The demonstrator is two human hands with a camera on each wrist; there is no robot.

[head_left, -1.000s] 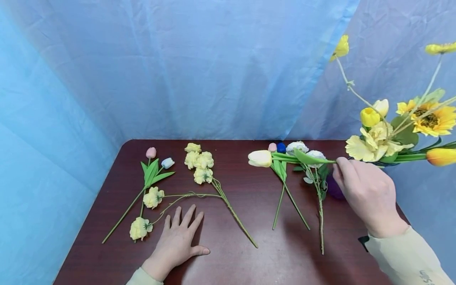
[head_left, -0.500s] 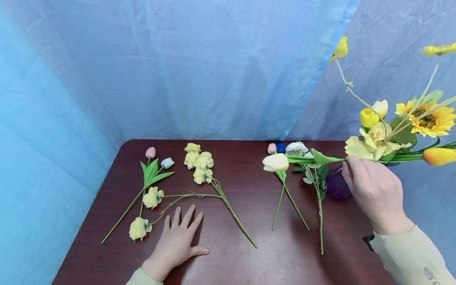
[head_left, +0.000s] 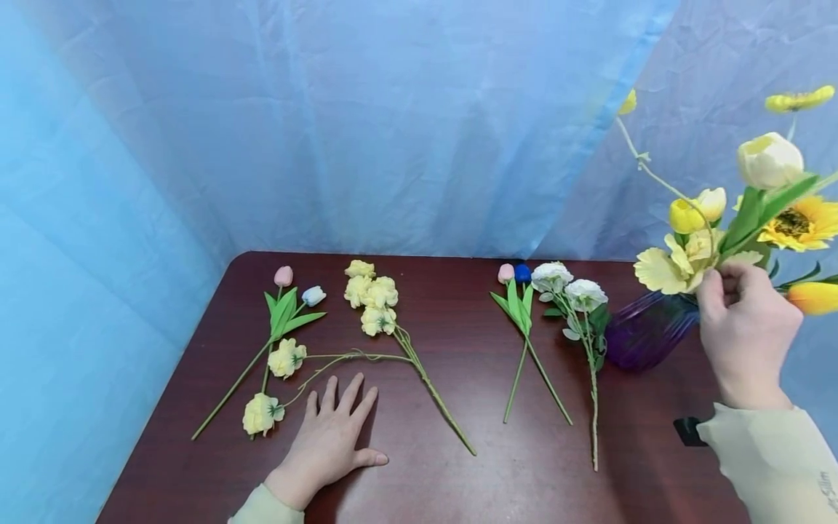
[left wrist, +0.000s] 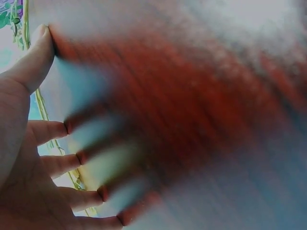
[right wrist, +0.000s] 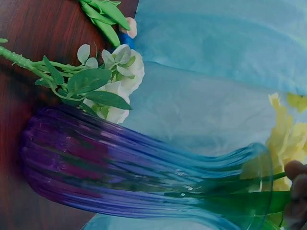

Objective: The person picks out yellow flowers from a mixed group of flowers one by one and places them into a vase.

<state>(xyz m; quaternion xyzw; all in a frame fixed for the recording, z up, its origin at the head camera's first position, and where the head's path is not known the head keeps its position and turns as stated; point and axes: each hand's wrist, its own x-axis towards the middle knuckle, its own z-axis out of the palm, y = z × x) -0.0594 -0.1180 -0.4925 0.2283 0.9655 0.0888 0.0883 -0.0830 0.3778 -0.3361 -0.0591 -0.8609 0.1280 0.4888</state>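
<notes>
In the head view my right hand (head_left: 753, 327) pinches the stem of a white tulip (head_left: 770, 161) just above the vase's mouth. The tulip now stands upright among the other flowers. In the right wrist view, green stems pass through the mouth of the purple-and-blue ribbed glass vase (right wrist: 120, 167); the fingers (right wrist: 296, 191) show at the right edge. The vase (head_left: 644, 335) also holds a sunflower (head_left: 795, 222), a pale yellow flower (head_left: 681, 266) and an orange tulip (head_left: 812, 297). My left hand (head_left: 330, 444) rests on the table with fingers spread.
White roses (head_left: 569, 285) lie left of the vase, beside crossed pink and blue tulips (head_left: 517, 306). A branched yellow flower stem (head_left: 432, 386) lies mid-table, near my left hand. Pink and pale blue tulips (head_left: 283, 313) lie farther left. A blue curtain (head_left: 393, 131) hangs behind the table (head_left: 458, 349).
My right hand has moved right and turned the white tulip from lying sideways to upright, its stem now at the vase's mouth. The left hand stays in place.
</notes>
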